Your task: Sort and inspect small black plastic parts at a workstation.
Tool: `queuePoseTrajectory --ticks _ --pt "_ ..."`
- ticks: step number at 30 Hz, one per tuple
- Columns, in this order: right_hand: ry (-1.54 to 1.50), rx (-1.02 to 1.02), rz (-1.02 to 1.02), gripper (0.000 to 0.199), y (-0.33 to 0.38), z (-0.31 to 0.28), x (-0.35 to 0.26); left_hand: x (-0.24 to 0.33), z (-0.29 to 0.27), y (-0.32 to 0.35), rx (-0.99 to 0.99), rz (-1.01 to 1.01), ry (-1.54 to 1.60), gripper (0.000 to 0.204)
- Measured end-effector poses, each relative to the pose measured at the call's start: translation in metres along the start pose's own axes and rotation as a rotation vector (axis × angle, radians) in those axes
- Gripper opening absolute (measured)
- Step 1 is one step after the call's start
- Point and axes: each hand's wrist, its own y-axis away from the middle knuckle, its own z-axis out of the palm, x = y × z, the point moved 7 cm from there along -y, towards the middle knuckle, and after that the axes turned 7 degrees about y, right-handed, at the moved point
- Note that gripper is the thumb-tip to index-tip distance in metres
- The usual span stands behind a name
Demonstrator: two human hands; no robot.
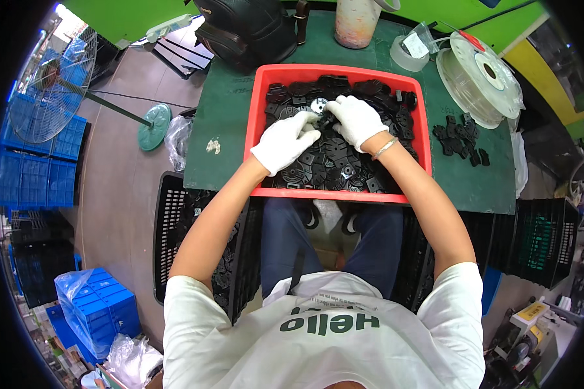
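A tray (258,123) is set on the table (227,117), filled with plastic parts (344,162). Right of the tray, a small pile of parts (461,139) is laid; behind that pile, a spool (480,78). Behind the tray, a bag (246,29) is placed. Left of the tray, a fan (52,87) is stood on the floor.

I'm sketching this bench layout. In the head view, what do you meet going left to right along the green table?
White scrap → red tray → left hand → right hand → loose pile of black parts → white spool.
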Motion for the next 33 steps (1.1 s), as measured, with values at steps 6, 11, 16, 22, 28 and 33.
queuePoseTrajectory --ticks 6,11,16,22,28,33 --pt "-0.565 0.038 0.444 0.022 0.02 -0.009 0.047 0.002 -0.005 -0.001 -0.02 -0.205 0.625 0.039" --pt "-1.318 -0.1 0.641 0.022 0.038 -0.009 0.04 -0.001 0.001 0.001 -0.09 -0.2 1.036 0.044" --pt "-1.542 -0.12 0.658 0.025 0.042 -0.011 0.012 0.011 0.009 0.004 -0.127 -0.151 1.228 0.044" --pt "-1.281 -0.05 0.656 0.021 0.04 -0.028 -0.029 0.027 0.014 0.022 0.094 -0.155 1.006 0.04" --pt "-1.052 0.143 0.56 0.02 0.029 -0.055 -0.014 0.016 -0.061 0.118 0.497 -0.192 1.193 0.031" --pt "-0.75 -0.039 0.309 0.027 0.024 -0.022 -0.031 -0.081 -0.088 0.238 0.694 -0.47 0.89 0.026"
